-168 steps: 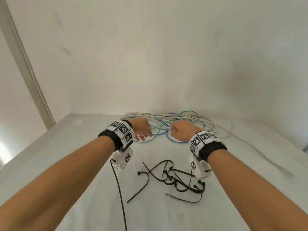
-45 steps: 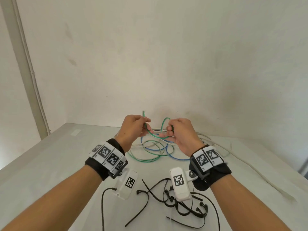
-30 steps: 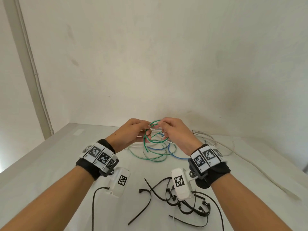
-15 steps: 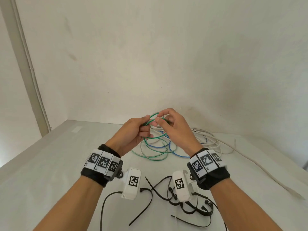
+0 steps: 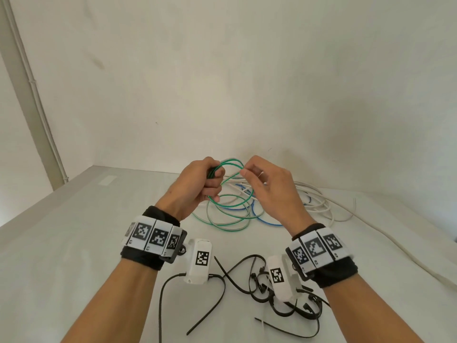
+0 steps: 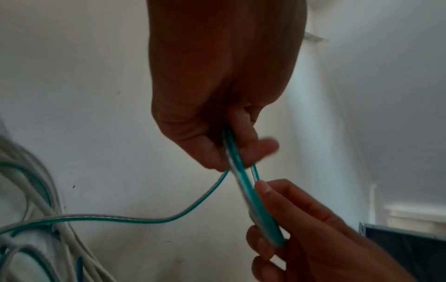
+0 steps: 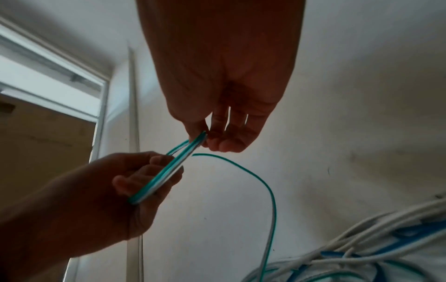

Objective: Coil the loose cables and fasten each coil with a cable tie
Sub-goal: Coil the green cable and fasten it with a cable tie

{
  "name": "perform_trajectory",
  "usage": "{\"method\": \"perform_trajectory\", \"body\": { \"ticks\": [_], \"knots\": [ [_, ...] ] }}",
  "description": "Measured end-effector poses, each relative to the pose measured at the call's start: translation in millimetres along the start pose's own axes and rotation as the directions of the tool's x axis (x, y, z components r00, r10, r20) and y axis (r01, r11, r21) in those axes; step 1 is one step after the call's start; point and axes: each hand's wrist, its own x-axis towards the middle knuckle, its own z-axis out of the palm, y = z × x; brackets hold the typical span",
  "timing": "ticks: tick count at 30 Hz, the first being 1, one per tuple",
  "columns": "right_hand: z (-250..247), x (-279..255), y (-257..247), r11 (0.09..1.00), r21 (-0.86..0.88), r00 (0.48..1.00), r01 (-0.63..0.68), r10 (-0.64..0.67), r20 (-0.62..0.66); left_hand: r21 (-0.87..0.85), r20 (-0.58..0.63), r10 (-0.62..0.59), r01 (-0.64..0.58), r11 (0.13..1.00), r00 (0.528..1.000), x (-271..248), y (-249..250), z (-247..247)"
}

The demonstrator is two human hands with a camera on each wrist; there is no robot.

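My left hand grips a small bundle of loops of the green cable, held up above the table. My right hand pinches the same loops at their right side between thumb and forefinger. In the left wrist view the green cable runs out of my left hand into my right hand's fingers. In the right wrist view my right hand pinches the strands, which lie across my left hand's fingers. The rest of the green cable trails loose on the table.
A blue cable and several white cables lie tangled behind the green one, near the wall. Several black cable ties are scattered on the white table under my wrists. One white cable runs off to the right.
Both hands lifted the green cable off the pile and formed loops in my left hand. Since half a second ago my right hand has drawn slightly right, spreading the loop.
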Motion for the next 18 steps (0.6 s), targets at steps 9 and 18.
{"method": "perform_trajectory", "body": {
  "ticks": [9,18],
  "knots": [
    [-12,7,-10,0.795,-0.553,0.967,0.249,-0.170,0.192,-0.027,0.018,-0.033,0.033,0.999,0.999,7,-14,8],
    [-11,10,-10,0.783,-0.589,0.980,0.198,-0.146,0.136,0.069,0.022,0.099,-0.100,0.993,0.995,14,-14,10]
  ]
}}
